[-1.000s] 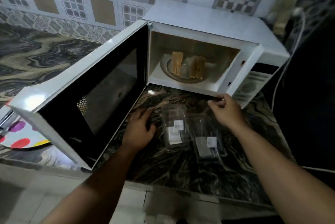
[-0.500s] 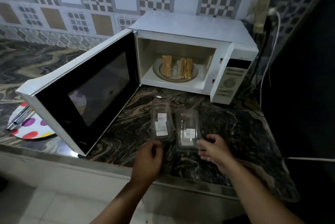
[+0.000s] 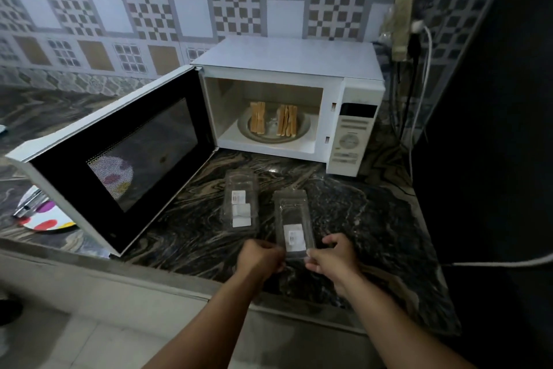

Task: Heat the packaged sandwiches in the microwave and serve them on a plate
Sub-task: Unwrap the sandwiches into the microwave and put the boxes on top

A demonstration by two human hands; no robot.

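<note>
The white microwave [image 3: 287, 60] stands at the back with its door [image 3: 119, 156] swung wide open to the left. Inside, two sandwiches [image 3: 258, 121] [image 3: 288, 124] stand on edge on the turntable [image 3: 303, 129]. Two empty clear plastic packages lie on the dark marble counter in front. The left package [image 3: 241, 204] lies untouched. My left hand [image 3: 261, 258] and my right hand [image 3: 332, 258] pinch the near end of the right package [image 3: 294, 225] from either side.
A white plate with coloured dots [image 3: 45, 219] sits at the counter's left edge behind the door, with metal tongs [image 3: 28, 204] on it. Cables [image 3: 419, 75] hang from a wall socket right of the microwave. A white cord [image 3: 502, 262] crosses the far right.
My view has pulled back from the microwave. Both hands came away from the microwave's front toward the counter edge and closed on the near end of the right package.
</note>
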